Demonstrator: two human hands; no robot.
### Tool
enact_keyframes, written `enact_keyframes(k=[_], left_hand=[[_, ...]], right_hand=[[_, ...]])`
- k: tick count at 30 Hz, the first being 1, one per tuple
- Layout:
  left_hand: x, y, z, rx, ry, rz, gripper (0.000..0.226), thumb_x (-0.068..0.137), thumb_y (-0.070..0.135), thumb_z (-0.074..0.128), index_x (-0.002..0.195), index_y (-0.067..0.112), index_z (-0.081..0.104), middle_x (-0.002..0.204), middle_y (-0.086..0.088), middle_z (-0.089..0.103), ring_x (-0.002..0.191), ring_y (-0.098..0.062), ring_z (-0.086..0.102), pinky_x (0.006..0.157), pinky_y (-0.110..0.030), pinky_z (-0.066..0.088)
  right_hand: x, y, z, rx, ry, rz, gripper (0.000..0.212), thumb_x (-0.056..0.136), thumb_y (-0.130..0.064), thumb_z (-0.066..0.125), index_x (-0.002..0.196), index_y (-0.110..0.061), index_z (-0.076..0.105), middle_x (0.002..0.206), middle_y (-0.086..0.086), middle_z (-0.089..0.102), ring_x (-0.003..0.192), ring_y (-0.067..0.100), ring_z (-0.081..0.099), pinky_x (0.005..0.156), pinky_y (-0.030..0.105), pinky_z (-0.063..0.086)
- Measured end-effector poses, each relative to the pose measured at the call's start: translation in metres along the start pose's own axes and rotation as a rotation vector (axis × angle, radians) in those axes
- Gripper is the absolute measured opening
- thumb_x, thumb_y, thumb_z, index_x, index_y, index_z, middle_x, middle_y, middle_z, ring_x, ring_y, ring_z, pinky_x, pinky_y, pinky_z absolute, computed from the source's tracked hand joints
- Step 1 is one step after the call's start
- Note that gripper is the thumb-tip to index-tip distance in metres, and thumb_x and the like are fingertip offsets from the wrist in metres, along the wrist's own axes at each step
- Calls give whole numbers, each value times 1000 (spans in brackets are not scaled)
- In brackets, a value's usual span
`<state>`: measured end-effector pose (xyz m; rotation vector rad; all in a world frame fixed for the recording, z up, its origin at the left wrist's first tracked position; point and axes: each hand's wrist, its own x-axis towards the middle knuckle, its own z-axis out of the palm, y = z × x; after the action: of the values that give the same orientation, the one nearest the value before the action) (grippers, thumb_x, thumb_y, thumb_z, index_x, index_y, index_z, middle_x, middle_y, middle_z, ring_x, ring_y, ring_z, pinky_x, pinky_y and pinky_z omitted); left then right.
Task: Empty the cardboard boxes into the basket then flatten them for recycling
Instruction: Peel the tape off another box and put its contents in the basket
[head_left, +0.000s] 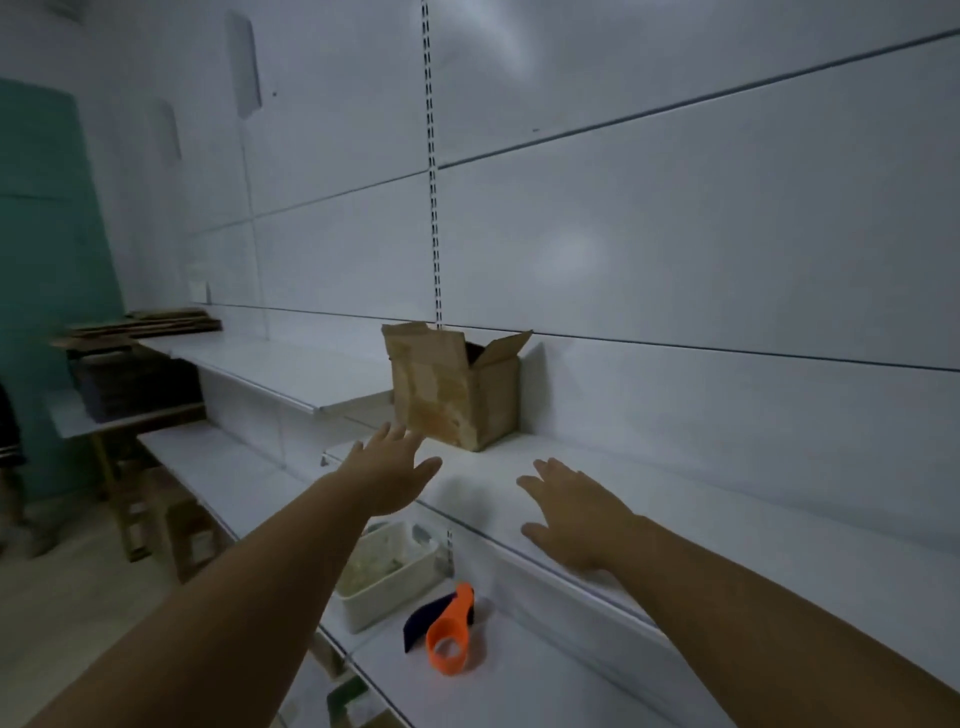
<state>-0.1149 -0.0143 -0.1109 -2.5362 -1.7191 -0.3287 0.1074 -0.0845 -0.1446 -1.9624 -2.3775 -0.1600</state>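
- Cardboard box (457, 387): one, small and worn, standing upright on the upper white shelf (649, 483) against the wall panel, at the far centre. Its top flaps are up and open. I cannot see inside, so whether it holds anything is unknown.
- Left hand (387, 470): I have it stretched out, fingers spread, empty, its fingertips just short of the box's near lower corner; touching or not, I cannot tell.
- Right hand (574, 512): spread flat and empty over the shelf, near the front edge, to the right of the box and apart from it.
- Basket (387, 571): a white plastic tub on the lower shelf, near and below my left forearm. It seems to hold some pale contents, too blurred to name.
- Tape dispenser (449, 631): orange with a dark part, lying on the lower shelf just right of the basket.
- Flattened cardboard (150, 325): a low stack at the far left end of the shelving, with darker stacked material beneath it on a wooden stand.
- Progress, as I judge it: some boxes look already emptied and flattened, given that stack and the filled tub. This box is not yet gripped; it remains to be taken down, tipped into the basket and flattened. No other standing box is in view.
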Motion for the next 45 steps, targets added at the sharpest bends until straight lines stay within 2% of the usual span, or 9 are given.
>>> enact_keyframes(k=[5, 13, 17, 22, 28, 32, 38, 41, 45], left_hand=[[60, -26, 29, -65, -43, 46, 64, 95, 52, 33, 148, 19, 20, 159, -3, 17, 146, -23, 13, 117, -47, 21], [121, -77, 42, -203, -127, -53, 68, 94, 40, 49, 149, 20, 16, 154, -6, 29, 139, -24, 34, 112, -37, 29], [162, -108, 55, -274, -59, -157, 60, 94, 32, 51, 147, 16, 27, 148, -6, 41, 133, -23, 42, 110, -34, 33], [207, -120, 78, -507, 23, -229, 49, 95, 18, 45, 141, 7, 36, 144, -13, 45, 132, -28, 42, 107, -34, 33], [236, -128, 100, -872, 167, -179, 33, 88, 19, 48, 121, 17, 54, 102, -1, 66, 90, -23, 61, 75, -33, 47], [229, -136, 99, -1106, 152, -161, 16, 84, 19, 57, 100, 19, 60, 87, 0, 67, 84, -21, 63, 78, -45, 55], [211, -134, 91, -1249, 126, 132, 24, 84, 18, 63, 107, 25, 60, 106, 9, 63, 102, -12, 57, 80, -28, 46], [200, -130, 81, -1242, 62, 419, 35, 83, 46, 62, 116, 37, 57, 115, 25, 58, 105, 12, 52, 83, -14, 37], [186, -119, 42, -1172, 130, 630, 57, 72, 57, 57, 126, 52, 41, 126, 37, 45, 119, 16, 42, 93, -12, 33]], right_hand=[[68, 16, 11, 44, 57, 52, 65, 97, -43, 38, 150, -20, 7, 159, 8, 0, 146, 21, 2, 118, 37, 8], [169, 17, 39, 369, 369, 101, 73, 93, -42, 47, 149, -23, 5, 158, 5, 8, 137, 28, 30, 105, 40, 36], [192, 18, 58, 552, 330, 110, 78, 90, -51, 47, 149, -26, 3, 158, 1, 12, 137, 21, 30, 106, 36, 35], [199, 28, 66, 681, 297, 159, 77, 90, -43, 55, 147, -36, 4, 154, -3, 25, 132, 16, 38, 106, 28, 34], [198, 25, 66, 623, 230, 270, 81, 87, -45, 57, 148, -33, 6, 147, -6, 36, 129, 6, 40, 104, 21, 33], [196, 16, 59, 689, 262, 319, 75, 86, -44, 58, 144, -34, 12, 136, -17, 34, 121, 1, 43, 101, 19, 35], [181, -4, 53, 923, 457, 504, 67, 88, -51, 49, 143, -41, 12, 137, -19, 41, 124, 5, 46, 108, 30, 35], [158, -16, 41, 974, 678, 711, 58, 90, -53, 42, 141, -33, 26, 134, -10, 50, 120, 13, 51, 107, 37, 38], [124, -27, -3, 1130, 734, 866, 47, 89, -52, 46, 125, -21, 52, 115, -1, 66, 97, 16, 65, 84, 32, 53]])
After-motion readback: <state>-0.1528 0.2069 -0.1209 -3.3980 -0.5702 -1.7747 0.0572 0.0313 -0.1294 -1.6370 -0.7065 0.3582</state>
